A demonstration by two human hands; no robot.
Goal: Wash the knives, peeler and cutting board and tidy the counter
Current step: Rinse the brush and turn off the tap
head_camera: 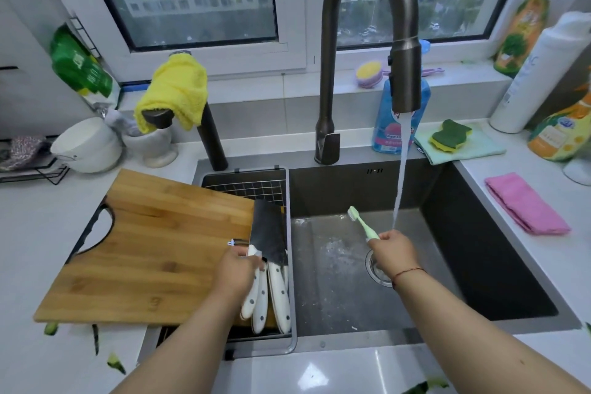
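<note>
Beside the running water, the right hand [395, 253] grips the handle of a green toothbrush [363, 224], bristles pointing up and away, just left of the stream falling from the faucet [367, 41] into the sink [479, 233]. To the other side, the left hand [238, 269] curls over the white handles of the knives [271, 291], which lie bunched in the drain basket [249, 184] at the sink's left edge; whether it has picked one out or only rests on them I cannot tell. The dark cleaver blade [267, 233] points away from that hand, and a small pale tool just beyond its fingers may be the peeler [235, 243], though it is too small to be sure. Left of the left hand, the cutting board [153, 249] lies across the counter [38, 233] and overlaps the basket; it looks dry and unwashed. Near the forearms, green vegetable scraps [115, 363] are scattered along the counter edge. Beyond the right hand sit a sponge [451, 136] and a pink cloth [527, 205], both untouched.

Judging from this, the task is at an early stage: water runs and a brush is ready, but the knives, peeler and board all appear to need washing, and the counter tidying has not begun
</note>
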